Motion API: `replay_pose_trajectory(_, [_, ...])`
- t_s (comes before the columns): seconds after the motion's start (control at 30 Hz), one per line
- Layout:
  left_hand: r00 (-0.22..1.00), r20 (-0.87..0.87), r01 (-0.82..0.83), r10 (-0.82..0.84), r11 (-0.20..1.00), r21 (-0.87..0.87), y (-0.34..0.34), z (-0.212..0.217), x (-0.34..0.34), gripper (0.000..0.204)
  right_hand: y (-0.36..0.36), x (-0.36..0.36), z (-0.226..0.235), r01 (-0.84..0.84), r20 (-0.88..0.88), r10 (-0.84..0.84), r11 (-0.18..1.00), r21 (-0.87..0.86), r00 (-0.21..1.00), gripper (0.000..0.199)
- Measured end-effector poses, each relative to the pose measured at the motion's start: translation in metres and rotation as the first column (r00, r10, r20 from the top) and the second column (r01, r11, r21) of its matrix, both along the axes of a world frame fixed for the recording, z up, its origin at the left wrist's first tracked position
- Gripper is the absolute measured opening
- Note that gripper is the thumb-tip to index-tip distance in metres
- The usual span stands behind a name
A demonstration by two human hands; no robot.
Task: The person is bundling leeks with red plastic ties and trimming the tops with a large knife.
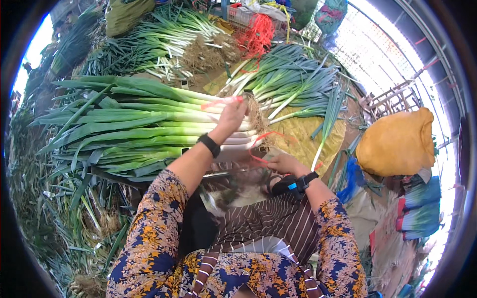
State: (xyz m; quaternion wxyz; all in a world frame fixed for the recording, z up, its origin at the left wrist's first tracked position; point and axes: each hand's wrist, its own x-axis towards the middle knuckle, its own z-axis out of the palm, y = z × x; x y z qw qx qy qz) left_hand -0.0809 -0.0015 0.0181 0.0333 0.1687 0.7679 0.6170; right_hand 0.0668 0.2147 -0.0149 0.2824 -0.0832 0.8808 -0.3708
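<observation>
A thick layer of long green onions (174, 116) lies across in front of me, leaves to the left, white stalks and roots to the right. My left hand (232, 118) rests over the white ends, its fingers closed on a red plastic strip (218, 103) that runs across the far stalks. Lower right, my right hand (284, 163) is closed beside the near stalks. A loop of the red strip (254, 149) curves by the root ends to its fingertips and appears pinched there. Both forearms wear floral sleeves and dark wristbands.
More green onions (298, 79) lie on a yellow sheet (328, 131) beyond the roots. Another heap (164, 42) is at the back left, near a tangle of red strips (258, 32). An orange sack (397, 144) stands at right, with a blue strip bundle (353, 179) nearby.
</observation>
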Motion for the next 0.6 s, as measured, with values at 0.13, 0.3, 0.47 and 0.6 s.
replay_pose_trajectory(0.13, [0.989, -0.122, 0.077, -0.079, 0.997, -0.02, 0.023, 0.043, -0.031, 0.044, 0.042, 0.02, -0.014, -0.189, -0.188, 0.191, 0.982, 0.027, 0.963, 0.032])
replay_pose_trajectory(0.3, [0.98, -0.072, 0.177, -0.188, 0.975, -0.132, 0.051, 0.077, -0.077, 0.041, 0.039, 0.021, -0.001, 0.051, 0.077, -0.06, 0.993, 0.109, 0.995, 0.031])
replay_pose_trajectory(0.47, [0.967, -0.022, 0.244, -0.254, 0.947, -0.208, 0.081, 0.08, -0.112, 0.041, 0.058, 0.014, -0.016, 0.199, 0.192, -0.205, 0.979, 0.05, 0.96, 0.029])
replay_pose_trajectory(0.6, [0.954, -0.093, 0.278, -0.284, 0.957, -0.08, 0.097, 0.076, -0.131, 0.037, 0.053, 0.007, -0.005, 0.182, 0.153, -0.19, 0.981, 0.065, 0.97, 0.031])
